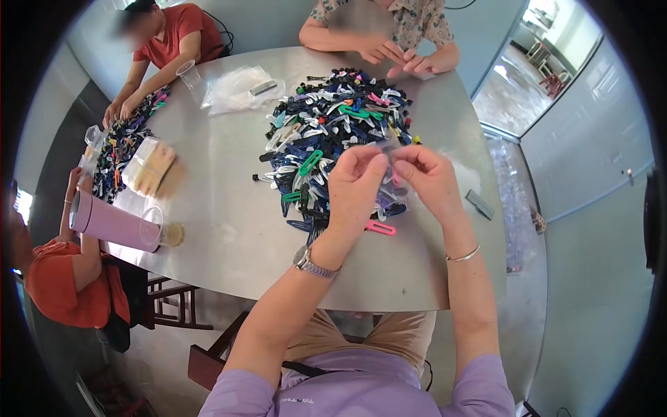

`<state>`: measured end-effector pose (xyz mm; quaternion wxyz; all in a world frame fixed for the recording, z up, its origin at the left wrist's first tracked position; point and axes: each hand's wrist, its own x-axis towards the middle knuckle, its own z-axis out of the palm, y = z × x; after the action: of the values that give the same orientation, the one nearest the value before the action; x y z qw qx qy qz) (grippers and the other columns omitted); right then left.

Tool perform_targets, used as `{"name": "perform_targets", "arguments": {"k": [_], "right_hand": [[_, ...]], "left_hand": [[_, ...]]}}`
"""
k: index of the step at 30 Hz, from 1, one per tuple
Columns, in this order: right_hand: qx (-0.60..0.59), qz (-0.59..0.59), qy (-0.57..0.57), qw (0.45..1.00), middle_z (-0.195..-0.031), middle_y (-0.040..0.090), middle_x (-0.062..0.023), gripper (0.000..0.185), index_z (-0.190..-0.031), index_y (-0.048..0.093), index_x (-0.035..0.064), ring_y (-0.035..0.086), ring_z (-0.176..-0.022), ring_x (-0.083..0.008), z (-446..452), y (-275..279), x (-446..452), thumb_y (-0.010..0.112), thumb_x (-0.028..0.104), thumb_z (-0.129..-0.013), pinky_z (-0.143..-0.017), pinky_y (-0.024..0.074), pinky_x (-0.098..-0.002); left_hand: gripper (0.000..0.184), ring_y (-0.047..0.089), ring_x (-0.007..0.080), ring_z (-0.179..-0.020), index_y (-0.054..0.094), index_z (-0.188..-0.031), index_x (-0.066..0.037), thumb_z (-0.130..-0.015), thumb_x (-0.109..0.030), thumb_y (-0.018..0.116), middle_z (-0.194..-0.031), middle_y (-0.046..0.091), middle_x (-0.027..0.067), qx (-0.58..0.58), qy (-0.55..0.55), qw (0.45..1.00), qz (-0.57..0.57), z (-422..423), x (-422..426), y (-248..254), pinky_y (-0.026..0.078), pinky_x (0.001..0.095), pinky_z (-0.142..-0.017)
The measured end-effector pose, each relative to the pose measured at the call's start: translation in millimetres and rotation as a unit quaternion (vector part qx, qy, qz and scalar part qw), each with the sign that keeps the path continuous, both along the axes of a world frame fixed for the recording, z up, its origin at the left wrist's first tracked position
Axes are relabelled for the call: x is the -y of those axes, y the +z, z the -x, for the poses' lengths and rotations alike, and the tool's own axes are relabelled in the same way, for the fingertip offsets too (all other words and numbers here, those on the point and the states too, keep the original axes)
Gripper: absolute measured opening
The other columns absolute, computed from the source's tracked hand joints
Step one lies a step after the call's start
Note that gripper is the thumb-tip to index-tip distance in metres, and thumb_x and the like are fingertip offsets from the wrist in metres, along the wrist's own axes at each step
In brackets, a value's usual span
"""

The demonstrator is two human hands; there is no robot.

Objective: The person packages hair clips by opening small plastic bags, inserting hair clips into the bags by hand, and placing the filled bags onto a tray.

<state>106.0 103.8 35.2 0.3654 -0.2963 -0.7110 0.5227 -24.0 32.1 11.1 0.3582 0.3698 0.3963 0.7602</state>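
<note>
My left hand [353, 182] and my right hand [429, 179] are raised over the near right side of a heap of hair clips [333, 118]. Both pinch the upper part of a small clear plastic bag [388, 146] between thumb and fingers. Something pink shows between the hands, but I cannot tell if it lies inside the bag. The clips are mostly black, navy and white, with a few green ones such as this green clip [310, 162]. A pink clip [380, 228] lies at the heap's near edge, below my hands.
A grey strip [479, 204] lies right of my right hand. Clear bags [240, 90] lie at the back. On the left stand a pink tumbler [114, 222], a wrapped bundle [149, 167] and a second clip heap [128, 142]. Three other people sit around the metal table [215, 229].
</note>
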Motion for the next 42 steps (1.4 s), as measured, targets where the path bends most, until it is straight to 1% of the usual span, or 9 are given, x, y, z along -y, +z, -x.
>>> {"name": "perform_targets", "arguments": {"k": [3, 7, 14, 16, 18, 19, 22, 34, 42], "right_hand": [[0.012, -0.004, 0.014, 1.000, -0.095, 0.063, -0.0018, 0.026, -0.110, 0.061, 0.0000, 0.056, -0.082, -0.0080, -1, -4, -2, 0.064, 0.011, -0.087, -0.075, 0.0466, -0.0223], [-0.055, -0.011, -0.008, 0.998, -0.118, 0.056, -0.0057, 0.043, -0.128, 0.050, 0.0033, 0.050, -0.103, -0.0106, -3, -6, -5, 0.063, 0.011, -0.087, -0.083, 0.0446, -0.0234], [-0.042, -0.176, -0.045, 0.983, -0.136, 0.046, -0.0063, 0.064, -0.138, 0.039, 0.0053, 0.046, -0.118, -0.0174, -8, 4, 0, 0.067, 0.020, -0.083, -0.094, 0.0382, -0.0314], [-0.037, -0.242, -0.094, 0.965, -0.135, 0.048, -0.0081, 0.063, -0.135, 0.043, 0.0051, 0.046, -0.120, -0.0223, -9, 14, 6, 0.068, 0.019, -0.079, -0.098, 0.0356, -0.0354], [0.052, -0.466, -0.074, 0.880, -0.128, 0.053, -0.0105, 0.053, -0.126, 0.052, 0.0048, 0.048, -0.119, -0.0255, -17, 24, 4, 0.065, 0.012, -0.075, -0.098, 0.0350, -0.0378], [0.038, -0.462, -0.065, 0.884, -0.108, 0.062, -0.0092, 0.036, -0.107, 0.063, 0.0068, 0.052, -0.110, -0.0266, -16, 29, 8, 0.063, 0.007, -0.071, -0.095, 0.0370, -0.0396], [0.074, -0.519, -0.051, 0.850, -0.088, 0.064, -0.0041, 0.022, -0.091, 0.066, 0.0091, 0.056, -0.097, -0.0239, -23, 34, 8, 0.065, 0.006, -0.070, -0.089, 0.0392, -0.0391], [0.021, -0.537, -0.114, 0.835, -0.078, 0.062, -0.0015, 0.012, -0.082, 0.065, 0.0104, 0.058, -0.081, -0.0227, -22, 29, 6, 0.068, 0.007, -0.071, -0.077, 0.0406, -0.0363], [0.072, -0.601, -0.103, 0.789, -0.079, 0.062, 0.0006, 0.015, -0.077, 0.063, 0.0118, 0.057, -0.081, -0.0202, -12, 30, 14, 0.069, 0.006, -0.065, -0.074, 0.0372, -0.0351]], "left_hand": [[0.016, 0.056, 0.0068, -0.069, 0.062, -0.095, -0.001, -0.089, -0.015, 0.064, -0.085, 0.063, 0.0008, 0.059, 0.012, 0.996, 0.062, 4, 2, 1, 0.047, 0.0221, -0.067], [0.016, 0.055, 0.0063, -0.069, 0.062, -0.095, -0.001, -0.089, -0.016, 0.064, -0.083, 0.063, 0.0012, 0.086, -0.014, 0.994, 0.060, 7, 1, -3, 0.045, 0.0202, -0.063], [0.012, 0.052, 0.0028, -0.065, 0.062, -0.085, 0.000, -0.088, -0.012, 0.063, -0.075, 0.061, -0.0010, -0.067, -0.010, 0.992, 0.108, -4, 9, 2, 0.042, 0.0179, -0.058], [0.010, 0.053, 0.0053, -0.065, 0.062, -0.084, 0.000, -0.085, -0.010, 0.065, -0.075, 0.061, 0.0013, -0.186, 0.034, 0.980, 0.065, -11, 13, 7, 0.044, 0.0214, -0.058], [0.010, 0.054, 0.0085, -0.064, 0.062, -0.085, -0.001, -0.083, -0.009, 0.066, -0.074, 0.060, 0.0033, -0.292, 0.060, 0.954, 0.035, -13, 16, 9, 0.045, 0.0230, -0.058], [0.010, 0.056, 0.0135, -0.064, 0.063, -0.085, -0.002, -0.081, -0.009, 0.068, -0.074, 0.060, 0.0056, -0.321, 0.065, 0.945, 0.021, -14, 15, 8, 0.046, 0.0252, -0.058], [0.009, 0.055, 0.0107, -0.066, 0.062, -0.086, -0.001, -0.081, -0.007, 0.068, -0.076, 0.059, 0.0047, -0.401, 0.098, 0.910, -0.027, -12, 14, 6, 0.045, 0.0236, -0.060], [0.023, 0.062, 0.0181, -0.076, 0.062, -0.100, -0.002, -0.079, -0.007, 0.069, -0.092, 0.064, 0.0102, -0.353, 0.128, 0.927, 0.018, -7, 10, 7, 0.050, 0.0280, -0.067], [0.006, 0.062, 0.0202, -0.070, 0.064, -0.083, 0.000, -0.079, -0.002, 0.067, -0.080, 0.064, 0.0101, -0.305, 0.177, 0.936, 0.013, 6, 5, 3, 0.049, 0.0284, -0.064]]}}
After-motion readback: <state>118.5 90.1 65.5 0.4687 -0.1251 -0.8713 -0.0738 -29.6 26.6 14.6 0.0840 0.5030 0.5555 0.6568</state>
